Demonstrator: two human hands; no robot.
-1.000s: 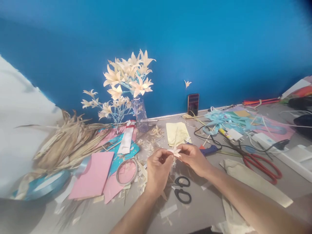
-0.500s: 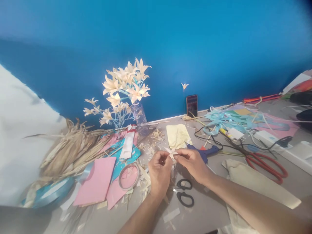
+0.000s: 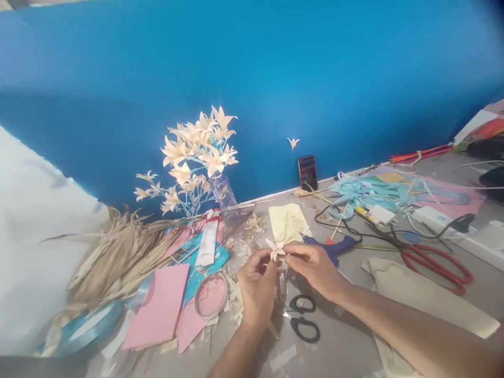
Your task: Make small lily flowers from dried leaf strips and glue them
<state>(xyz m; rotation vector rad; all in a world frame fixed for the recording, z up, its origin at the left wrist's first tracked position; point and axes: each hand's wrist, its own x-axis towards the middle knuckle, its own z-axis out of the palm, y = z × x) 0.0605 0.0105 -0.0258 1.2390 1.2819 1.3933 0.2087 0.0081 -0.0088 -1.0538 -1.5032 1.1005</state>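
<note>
A small cream handmade flower (image 3: 275,250) with pointed petals is pinched between my two hands over the middle of the table. My left hand (image 3: 258,281) is closed on it from the left and below, its fingertips partly hidden. From the right, my right hand (image 3: 315,265) grips a petal edge between thumb and fingers. Just below lie black-handled scissors (image 3: 304,317). A blue glue gun (image 3: 334,248) rests beyond my right hand, and a pale yellow sheet (image 3: 289,221) lies behind the flower.
Clear bottle (image 3: 225,197) holds similar flowers (image 3: 200,142). Dried husks (image 3: 102,252), pink sheets (image 3: 159,304) and a tape roll (image 3: 211,295) lie left. A phone (image 3: 307,172) leans on the wall. Right are blue ribbons (image 3: 366,191), red-handled scissors (image 3: 439,268) and a power strip (image 3: 444,220).
The flower has turned, so its petals now face more towards me. Both hands stay closed on it with small finger shifts. The whole view has tilted slightly.
</note>
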